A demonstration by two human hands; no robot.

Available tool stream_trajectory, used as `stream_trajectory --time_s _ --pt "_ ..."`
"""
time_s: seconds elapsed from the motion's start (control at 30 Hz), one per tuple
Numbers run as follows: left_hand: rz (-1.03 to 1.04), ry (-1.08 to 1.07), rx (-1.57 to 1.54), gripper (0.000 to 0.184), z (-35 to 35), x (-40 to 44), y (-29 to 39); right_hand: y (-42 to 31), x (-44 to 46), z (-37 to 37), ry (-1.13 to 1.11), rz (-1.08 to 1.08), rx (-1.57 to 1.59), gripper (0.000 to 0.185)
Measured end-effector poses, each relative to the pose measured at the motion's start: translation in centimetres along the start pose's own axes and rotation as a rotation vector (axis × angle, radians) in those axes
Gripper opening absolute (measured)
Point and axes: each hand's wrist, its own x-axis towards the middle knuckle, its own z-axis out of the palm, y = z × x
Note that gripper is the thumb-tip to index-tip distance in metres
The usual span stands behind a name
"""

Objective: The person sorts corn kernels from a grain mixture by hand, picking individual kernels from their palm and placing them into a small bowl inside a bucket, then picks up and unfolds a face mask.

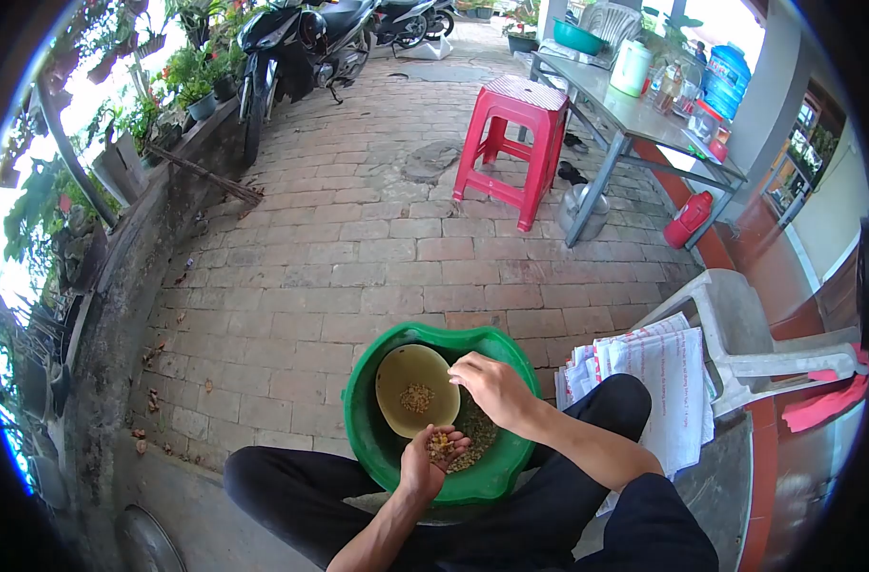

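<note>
Between my legs stands a green plastic basin (358, 419), with a pale yellow bowl (392, 374) resting tilted inside it. A small heap of yellowish kernels (416, 398) lies in the bowl. Darker mixed grains (480, 440) cover part of the basin's bottom, partly hidden by my hands. My left hand (421, 467) is cupped palm up below the bowl, holding loose kernels (441, 445). Above the bowl's right edge is my right hand (496, 386), its fingertips pinched together. Whatever is in that pinch is too small to make out.
A stack of printed sheets (652, 367) lies by my right knee, beside a grey plastic chair (754, 329). Farther off are a red stool (515, 143), a metal table (634, 110) and a motorbike (306, 57). A planter wall (134, 276) runs along the left.
</note>
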Motion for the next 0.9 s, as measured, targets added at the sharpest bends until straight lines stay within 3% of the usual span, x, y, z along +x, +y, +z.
stream_trajectory --time_s 0.1,0.4,0.47,0.5,0.7,0.73,0.83,0.9 --pt "0.001 -0.006 0.003 0.037 -0.1 0.0 0.0 -0.4 0.3 0.1 0.069 0.052 0.049 0.019" --pt "0.000 -0.003 0.008 0.038 0.0 0.0 0.0 -0.1 0.1 0.4 -0.050 0.121 0.011 0.020" --pt "0.001 -0.011 0.009 0.038 -0.2 0.1 -0.1 0.5 0.2 1.3 0.110 -0.084 -0.101 0.019" --pt "-0.001 -0.013 0.003 0.038 -0.3 0.2 -0.2 0.4 0.1 1.3 0.110 -0.083 -0.100 0.019" --pt "0.041 0.037 -0.094 0.037 -0.9 1.0 -0.6 -2.0 -1.3 2.4 -0.409 -0.308 0.009 0.017" --pt "0.075 0.077 -0.202 0.037 -1.1 1.1 -0.7 -2.5 -1.9 3.1 -0.441 -0.325 -0.004 0.016" --pt "0.013 0.033 -0.132 0.039 -1.2 0.1 -0.3 -3.6 -3.1 4.2 -0.510 -0.353 -0.093 0.014" --pt "0.007 0.140 -0.081 0.042 -0.6 0.0 -0.3 -3.5 -3.6 4.9 -0.496 -0.360 -0.105 0.016"
